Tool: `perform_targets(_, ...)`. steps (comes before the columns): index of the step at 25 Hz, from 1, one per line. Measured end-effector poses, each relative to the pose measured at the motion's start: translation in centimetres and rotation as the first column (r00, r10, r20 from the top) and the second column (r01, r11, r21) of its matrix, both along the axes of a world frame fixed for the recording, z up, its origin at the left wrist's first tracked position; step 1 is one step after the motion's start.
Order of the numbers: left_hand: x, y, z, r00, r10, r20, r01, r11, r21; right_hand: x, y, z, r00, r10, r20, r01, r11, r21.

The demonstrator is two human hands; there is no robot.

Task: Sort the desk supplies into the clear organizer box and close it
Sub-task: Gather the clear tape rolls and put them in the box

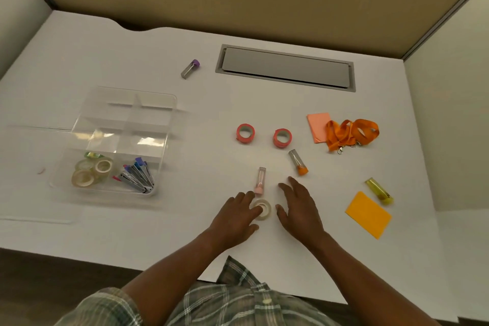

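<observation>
Left hand, lower centre: fingers lie over the left edge of the clear tape roll, thumb just beside its lower-left rim. Can't tell if it's actually pinching the roll or only touching it.
Right hand, just right of that roll: fingers straight and slightly spread, palm down over the desk, holding nothing, not touching the roll.

Box, left of centre: clear, open, divided into cells. Lid lies flat to its left. Bottom-left cell holds clear tape rolls. Bottom-right cell holds a bundle of capped tubes, with blue and purple caps. Upper cells look clear through.

Loose on the desk:
- pink-cap tube, touching or just above the left fingertips
- orange-cap tube, just above the right fingertips
- purple-cap tube, upper centre, well apart from the rest
- two red tapes, side by side at centre
- pink notes, right, partly under the orange lanyard
- yellow tube, touching the top corner of the orange notes, lower right

Grey hatch is set into the desk, upper centre.

Any print on the tubes or tapes is too small to read.
</observation>
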State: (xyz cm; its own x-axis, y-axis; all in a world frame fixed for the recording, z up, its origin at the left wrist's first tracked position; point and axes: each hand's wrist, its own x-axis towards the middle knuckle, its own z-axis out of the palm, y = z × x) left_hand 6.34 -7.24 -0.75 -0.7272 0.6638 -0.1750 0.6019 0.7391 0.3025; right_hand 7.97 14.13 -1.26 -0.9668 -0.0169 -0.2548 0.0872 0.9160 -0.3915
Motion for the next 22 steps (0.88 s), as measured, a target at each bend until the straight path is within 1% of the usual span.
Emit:
perform_targets(2,-0.1,0.1,-0.1,1.000,-0.002,-0.008,0.002,1.000,-0.016,0.3,-0.1,-0.2,1.000,0.027,0.008,-0.028,1.000,0.014)
perform_targets(4,-0.2,-0.3,-0.2,1.000,0.012,-0.015,-0.012,1.000,-0.004,0.2,-0.6,0.0,1.000,0.020,0.015,-0.020,1.000,0.005)
perform_targets(6,-0.3,-1.2,0.0,0.999,0.045,-0.026,-0.044,0.998,0.039,-0.2,-1.3,0.3,1.000,-0.001,0.010,0.001,1.000,-0.013)
perform_targets(8,-0.7,-2.6,0.6,0.995,0.092,-0.049,-0.087,0.992,0.090,-1.0,-2.5,0.7,0.999,0.000,-0.038,-0.001,1.000,-0.017)
perform_targets(10,-1.4,-4.5,1.3,0.983,0.166,-0.072,-0.153,0.976,0.155,-2.1,-4.3,1.2,0.995,0.033,-0.099,-0.037,0.999,-0.037)
perform_targets(13,-2.5,-7.9,2.3,0.953,0.294,-0.070,-0.272,0.935,0.229,-3.6,-8.3,1.7,0.978,0.157,-0.138,-0.164,0.986,-0.037)
perform_targets(15,-3.1,-10.5,3.0,0.929,0.360,-0.083,-0.330,0.910,0.251,-4.2,-11.5,1.6,0.960,0.256,-0.116,-0.262,0.965,-0.034)
perform_targets(18,-3.9,-14.9,4.2,0.876,0.472,-0.098,-0.430,0.858,0.281,-4.5,-15.8,0.9,0.924,0.383,0.016,-0.382,0.923,-0.036)
perform_targets(20,-4.4,-18.0,5.0,0.826,0.554,-0.102,-0.500,0.805,0.318,-4.9,-17.7,0.3,0.902,0.425,0.083,-0.426,0.905,0.003)
perform_targets(22,-4.9,-21.1,5.6,0.763,0.637,-0.111,-0.566,0.740,0.363,-5.6,-19.1,0.0,0.898,0.433,0.078,-0.435,0.900,0.012)
